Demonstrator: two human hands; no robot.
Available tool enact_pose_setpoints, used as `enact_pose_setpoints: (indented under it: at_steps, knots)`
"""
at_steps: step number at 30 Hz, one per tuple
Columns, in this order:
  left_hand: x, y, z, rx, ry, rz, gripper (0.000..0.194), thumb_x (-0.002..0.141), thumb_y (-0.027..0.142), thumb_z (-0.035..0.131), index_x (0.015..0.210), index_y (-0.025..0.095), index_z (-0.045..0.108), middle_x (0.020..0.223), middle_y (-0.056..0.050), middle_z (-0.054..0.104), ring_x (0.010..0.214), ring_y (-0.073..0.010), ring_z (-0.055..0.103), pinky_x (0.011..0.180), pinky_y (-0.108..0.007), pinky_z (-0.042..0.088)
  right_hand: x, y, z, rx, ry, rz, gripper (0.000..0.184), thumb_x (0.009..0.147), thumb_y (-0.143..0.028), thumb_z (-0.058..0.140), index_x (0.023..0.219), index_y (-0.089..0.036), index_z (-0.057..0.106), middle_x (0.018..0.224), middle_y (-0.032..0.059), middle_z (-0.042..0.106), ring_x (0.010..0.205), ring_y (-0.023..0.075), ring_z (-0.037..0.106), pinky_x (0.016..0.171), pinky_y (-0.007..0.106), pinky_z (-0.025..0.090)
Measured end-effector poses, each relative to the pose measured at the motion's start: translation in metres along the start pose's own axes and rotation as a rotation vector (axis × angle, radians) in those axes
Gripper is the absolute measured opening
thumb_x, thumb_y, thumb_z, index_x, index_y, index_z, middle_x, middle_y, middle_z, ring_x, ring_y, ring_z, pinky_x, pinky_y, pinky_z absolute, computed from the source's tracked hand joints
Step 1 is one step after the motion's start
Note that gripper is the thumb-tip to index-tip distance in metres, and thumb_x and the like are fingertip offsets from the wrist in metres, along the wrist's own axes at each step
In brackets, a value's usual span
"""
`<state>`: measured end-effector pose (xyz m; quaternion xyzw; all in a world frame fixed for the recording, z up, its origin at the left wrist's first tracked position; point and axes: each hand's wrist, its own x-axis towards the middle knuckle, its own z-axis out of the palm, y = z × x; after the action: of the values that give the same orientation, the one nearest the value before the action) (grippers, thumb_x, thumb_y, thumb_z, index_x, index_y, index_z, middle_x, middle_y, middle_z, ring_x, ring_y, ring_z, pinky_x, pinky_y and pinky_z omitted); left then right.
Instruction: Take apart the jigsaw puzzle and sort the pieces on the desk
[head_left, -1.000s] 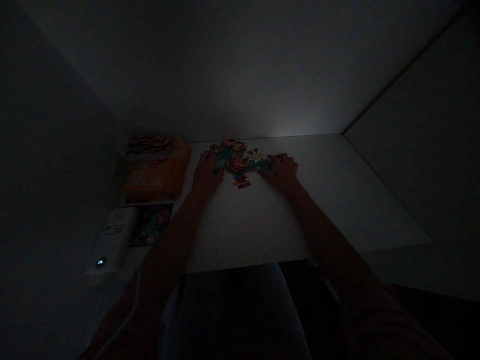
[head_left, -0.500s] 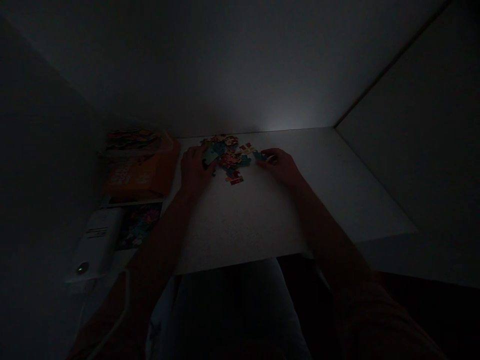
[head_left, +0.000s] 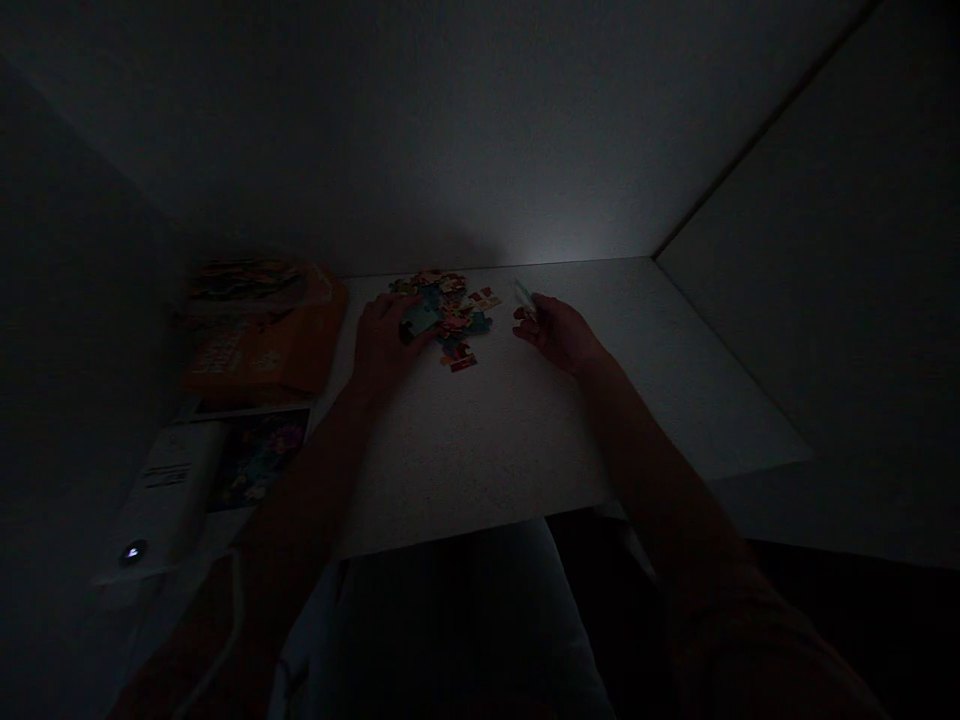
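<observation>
Jigsaw puzzle pieces [head_left: 447, 318] are lying heaped on the white tabletop [head_left: 480, 450]; left hand [head_left: 386, 335] is resting on them, grip undetermined; right hand [head_left: 559, 335] is pinching one teal piece [head_left: 524, 299] in a narrow grip.

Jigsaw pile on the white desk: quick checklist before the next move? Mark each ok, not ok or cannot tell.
1. Right hand holds its jigsaw piece clear of the pile: ok.
2. Left hand is free: not ok, it rests on teal pieces at the pile's edge.
3. Pile of jigsaw pieces has no pieces joined: cannot tell, too dark.
4. Orange bag sits off the pile: ok, it lies well to the left.
5. Printed picture is legible: cannot tell, only dim colours show.
6. Light is enough to read the pieces: not ok, the scene is very dim.
</observation>
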<state>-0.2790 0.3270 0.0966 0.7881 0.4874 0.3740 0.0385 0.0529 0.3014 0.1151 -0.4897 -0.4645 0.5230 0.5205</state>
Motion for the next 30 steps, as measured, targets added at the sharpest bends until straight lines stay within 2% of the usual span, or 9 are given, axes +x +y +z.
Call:
enact_pose_setpoints:
  at_steps: [4, 7, 11, 14, 20, 22, 25, 27, 30]
  knots:
    - [0.001, 0.001, 0.001, 0.017, 0.005, 0.025, 0.073, 0.102, 0.075, 0.082, 0.153, 0.025, 0.07, 0.145, -0.015, 0.071, 0.136, -0.0369, 0.065, 0.122, -0.058, 0.056, -0.008, -0.004, 0.006, -0.092, -0.044, -0.068, 0.066, 0.073, -0.089, 0.089, 0.085, -0.028, 0.067, 0.079, 0.0009, 0.065, 0.072, 0.0185, 0.061, 0.071, 0.035, 0.06]
    - [0.001, 0.001, 0.001, 0.02, 0.01, 0.035, 0.081, 0.101, 0.086, 0.074, 0.155, 0.025, 0.069, 0.146, -0.017, 0.07, 0.138, -0.0381, 0.065, 0.124, -0.06, 0.054, -0.017, -0.012, 0.006, -0.29, -0.148, -0.144, 0.066, 0.085, -0.089, 0.085, 0.077, -0.026, 0.068, 0.072, -0.0002, 0.059, 0.068, 0.0162, 0.052, 0.064, 0.032, 0.048]
    - [0.002, 0.001, 0.001, 0.003, 0.019, 0.101, 0.09, 0.1, 0.096, 0.063, 0.155, 0.025, 0.067, 0.144, -0.015, 0.07, 0.135, -0.0359, 0.065, 0.121, -0.06, 0.056, -0.025, -0.019, 0.005, -0.391, -0.285, -0.111, 0.059, 0.092, -0.082, 0.082, 0.08, -0.025, 0.073, 0.068, -0.0016, 0.058, 0.064, 0.015, 0.047, 0.06, 0.032, 0.037]
    - [0.003, 0.004, -0.001, -0.013, 0.007, 0.098, 0.094, 0.1, 0.1, 0.058, 0.155, 0.024, 0.065, 0.145, -0.014, 0.069, 0.135, -0.0342, 0.063, 0.122, -0.059, 0.055, -0.029, -0.021, 0.009, -0.425, -0.427, -0.084, 0.053, 0.09, -0.076, 0.085, 0.085, -0.023, 0.08, 0.071, -0.001, 0.065, 0.064, 0.0144, 0.05, 0.062, 0.032, 0.038]
    - [0.003, 0.008, -0.004, -0.035, -0.067, 0.034, 0.102, 0.1, 0.103, 0.057, 0.158, 0.019, 0.061, 0.148, -0.014, 0.065, 0.138, -0.0312, 0.056, 0.127, -0.061, 0.05, -0.038, -0.023, 0.018, -0.479, -0.685, -0.047, 0.041, 0.088, -0.065, 0.089, 0.089, -0.024, 0.088, 0.08, 0.002, 0.077, 0.071, 0.0179, 0.064, 0.07, 0.034, 0.048]
    - [0.003, 0.008, -0.003, -0.03, -0.061, 0.066, 0.102, 0.099, 0.103, 0.058, 0.158, 0.02, 0.061, 0.147, -0.015, 0.067, 0.137, -0.0322, 0.058, 0.126, -0.061, 0.052, -0.038, -0.02, 0.019, -0.505, -0.637, -0.096, 0.038, 0.087, -0.063, 0.091, 0.089, -0.025, 0.089, 0.085, 0.0041, 0.081, 0.077, 0.0207, 0.068, 0.074, 0.035, 0.051]
    - [0.002, 0.013, -0.003, -0.056, -0.048, 0.159, 0.095, 0.1, 0.098, 0.062, 0.158, 0.022, 0.062, 0.147, -0.016, 0.069, 0.139, -0.0357, 0.062, 0.125, -0.062, 0.054, -0.033, -0.013, 0.02, -0.563, -0.365, -0.248, 0.04, 0.09, -0.067, 0.089, 0.091, -0.027, 0.087, 0.09, 0.0055, 0.082, 0.082, 0.0226, 0.066, 0.077, 0.037, 0.052]
    - [0.0, 0.02, -0.003, -0.084, -0.064, 0.221, 0.089, 0.102, 0.091, 0.069, 0.16, 0.024, 0.061, 0.15, -0.016, 0.069, 0.143, -0.0367, 0.062, 0.127, -0.061, 0.053, -0.028, -0.007, 0.022, -0.584, -0.215, -0.292, 0.045, 0.093, -0.072, 0.084, 0.097, -0.027, 0.087, 0.094, 0.0063, 0.082, 0.082, 0.023, 0.063, 0.078, 0.038, 0.052]
    - [-0.003, 0.033, -0.005, -0.1, -0.106, 0.261, 0.087, 0.1, 0.079, 0.083, 0.165, 0.025, 0.059, 0.151, -0.015, 0.07, 0.145, -0.0362, 0.064, 0.127, -0.057, 0.055, -0.025, -0.002, 0.029, -0.566, -0.164, -0.294, 0.051, 0.096, -0.077, 0.079, 0.105, -0.027, 0.086, 0.102, 0.0071, 0.083, 0.086, 0.0239, 0.064, 0.082, 0.04, 0.054]
